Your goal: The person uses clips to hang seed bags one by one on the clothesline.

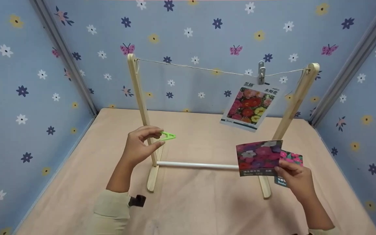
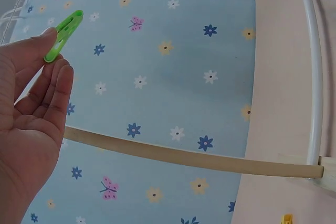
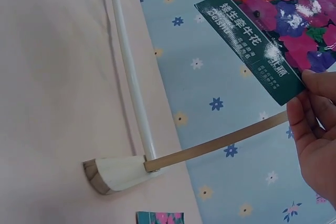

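Pale peach tabletop (image 1: 201,202) lay below. Right hand (image 1: 297,181) pinched a glossy rectangular flower-printed packet (image 1: 259,158) near its lower right corner; left hand (image 1: 142,145) pinched a green plastic clothespin (image 1: 173,136), long axis crosswise, narrow end pointing right. Behind, a thin white string (image 1: 191,66) sagged.

In the head view, the scene is lit evenly and softly, and a diffuse shadow is cast on the pale peach-coloured bench (image 1: 201,199), near the right hand (image 1: 297,181). White glare is thrown back in the right wrist view by the glossy, multicoloured rectangular flower packet (image 3: 283,32), whose smallest print is blurred. In the left wrist view, the long white cylindrical rod (image 2: 316,77) is bowed by lens distortion near the edge.
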The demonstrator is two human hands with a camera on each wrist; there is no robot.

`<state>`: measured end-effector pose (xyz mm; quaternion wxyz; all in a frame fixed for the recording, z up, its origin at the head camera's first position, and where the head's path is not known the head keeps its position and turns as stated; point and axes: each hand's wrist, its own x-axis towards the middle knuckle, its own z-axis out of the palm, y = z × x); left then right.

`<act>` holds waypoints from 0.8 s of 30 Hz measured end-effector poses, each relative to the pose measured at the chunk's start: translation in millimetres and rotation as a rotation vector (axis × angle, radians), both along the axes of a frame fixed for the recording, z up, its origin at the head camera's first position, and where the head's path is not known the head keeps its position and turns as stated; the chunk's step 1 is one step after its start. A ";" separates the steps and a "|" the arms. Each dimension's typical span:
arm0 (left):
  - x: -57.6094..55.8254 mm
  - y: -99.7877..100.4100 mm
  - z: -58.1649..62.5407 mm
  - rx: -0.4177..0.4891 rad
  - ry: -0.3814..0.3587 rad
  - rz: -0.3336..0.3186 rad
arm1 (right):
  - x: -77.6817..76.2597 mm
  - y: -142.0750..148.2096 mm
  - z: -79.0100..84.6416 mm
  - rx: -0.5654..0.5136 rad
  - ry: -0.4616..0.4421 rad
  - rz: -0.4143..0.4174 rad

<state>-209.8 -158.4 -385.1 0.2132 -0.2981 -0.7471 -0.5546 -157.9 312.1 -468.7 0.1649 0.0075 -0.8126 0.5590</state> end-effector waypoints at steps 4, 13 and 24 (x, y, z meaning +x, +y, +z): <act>-4.6 6.0 7.3 -0.008 0.023 -0.009 | -4.6 -4.9 6.5 0.008 0.050 0.020; -26.5 14.3 11.3 -0.035 0.051 -0.011 | -16.9 -14.2 21.9 0.044 0.196 0.115; -32.5 25.9 34.9 -0.039 0.117 -0.088 | -26.3 -32.8 30.9 0.015 0.207 0.144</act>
